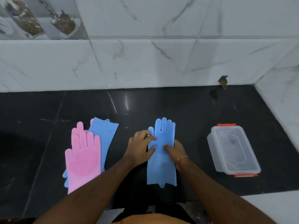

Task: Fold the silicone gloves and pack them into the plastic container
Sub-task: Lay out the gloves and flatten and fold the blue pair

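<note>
Head view, blue glove [162,152] flat, both hands' fingertips [153,138] atop

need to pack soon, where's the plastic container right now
In the head view, the plastic container sits on the black counter, right of the blue glove.

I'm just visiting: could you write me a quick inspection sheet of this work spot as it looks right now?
Surface: dark polished counter.
Job's things: blue glove flat, fingers toward the wall; pink glove atop another blue glove; plastic container at right.
Clutter: nothing seen.
Grips: left hand and right hand both on the middle blue glove.
Cables: nothing seen.
Surroundings: marble tile wall.
</note>
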Available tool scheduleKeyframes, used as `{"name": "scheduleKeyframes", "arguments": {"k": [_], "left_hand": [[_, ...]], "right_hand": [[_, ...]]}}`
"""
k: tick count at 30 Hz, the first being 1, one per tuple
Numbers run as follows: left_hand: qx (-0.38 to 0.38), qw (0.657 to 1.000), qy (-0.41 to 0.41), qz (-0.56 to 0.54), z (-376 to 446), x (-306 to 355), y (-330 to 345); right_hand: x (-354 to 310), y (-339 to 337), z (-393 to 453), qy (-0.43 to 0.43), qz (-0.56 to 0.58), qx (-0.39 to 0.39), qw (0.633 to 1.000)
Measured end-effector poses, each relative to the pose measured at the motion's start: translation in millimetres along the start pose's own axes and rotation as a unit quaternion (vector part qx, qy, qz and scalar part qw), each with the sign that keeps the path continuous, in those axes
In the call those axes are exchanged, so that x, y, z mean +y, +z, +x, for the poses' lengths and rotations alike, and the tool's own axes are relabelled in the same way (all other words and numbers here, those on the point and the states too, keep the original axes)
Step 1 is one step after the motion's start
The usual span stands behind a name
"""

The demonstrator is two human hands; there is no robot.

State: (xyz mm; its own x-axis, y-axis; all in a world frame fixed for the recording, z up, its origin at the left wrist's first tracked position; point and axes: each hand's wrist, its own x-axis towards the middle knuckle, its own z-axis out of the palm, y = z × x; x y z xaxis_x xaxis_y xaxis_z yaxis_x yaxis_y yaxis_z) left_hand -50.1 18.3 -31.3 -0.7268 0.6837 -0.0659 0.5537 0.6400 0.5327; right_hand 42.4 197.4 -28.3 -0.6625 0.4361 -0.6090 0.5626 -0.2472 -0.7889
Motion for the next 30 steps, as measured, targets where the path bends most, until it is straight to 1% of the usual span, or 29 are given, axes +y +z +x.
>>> {"name": "scheduleKeyframes", "arguments": {"k": [4, 7, 10, 14, 15, 16, 18, 19, 20, 22, 24, 25, 30], "left_hand": [[-0.076, 0.994, -0.011, 0.081, 8, 15, 23], [-0.125, 0.985, -0.004, 0.121, 14, 20, 41], [-0.139, 0.979, -0.013, 0.146, 20, 27, 57], [-0.139, 0.978, -0.018, 0.152, 29, 36, 69], [-0.139, 0.979, -0.017, 0.151, 32, 39, 72], [-0.139, 0.978, -0.015, 0.151, 34, 41, 74], [-0.142, 0.978, -0.014, 0.149, 38, 45, 78], [-0.144, 0.979, -0.015, 0.147, 39, 47, 79], [-0.145, 0.978, -0.015, 0.146, 39, 49, 80], [-0.143, 0.978, -0.014, 0.151, 40, 50, 82], [-0.141, 0.978, -0.015, 0.153, 40, 51, 85], [-0.141, 0.978, -0.017, 0.152, 41, 52, 86], [-0.137, 0.979, -0.022, 0.148, 40, 56, 90]], "right_hand": [[13, -37, 4, -0.022, -0.11, 0.056, 0.992], [18, -56, 8, -0.049, -0.172, 0.067, 0.982], [20, -70, 12, -0.07, -0.201, 0.079, 0.974], [19, -84, 13, -0.085, -0.241, 0.105, 0.961], [19, -86, 12, -0.09, -0.273, 0.115, 0.951], [19, -87, 11, -0.104, -0.325, 0.132, 0.931], [20, -87, 9, -0.165, -0.443, 0.174, 0.864], [20, -86, 9, -0.207, -0.479, 0.181, 0.834], [20, -84, 10, -0.24, -0.502, 0.169, 0.814], [21, -79, 19, -0.271, -0.544, 0.108, 0.787], [29, -75, 29, -0.283, -0.573, 0.061, 0.766], [35, -74, 33, -0.287, -0.578, 0.051, 0.762], [55, -83, 46, -0.31, -0.572, 0.065, 0.757]]}}
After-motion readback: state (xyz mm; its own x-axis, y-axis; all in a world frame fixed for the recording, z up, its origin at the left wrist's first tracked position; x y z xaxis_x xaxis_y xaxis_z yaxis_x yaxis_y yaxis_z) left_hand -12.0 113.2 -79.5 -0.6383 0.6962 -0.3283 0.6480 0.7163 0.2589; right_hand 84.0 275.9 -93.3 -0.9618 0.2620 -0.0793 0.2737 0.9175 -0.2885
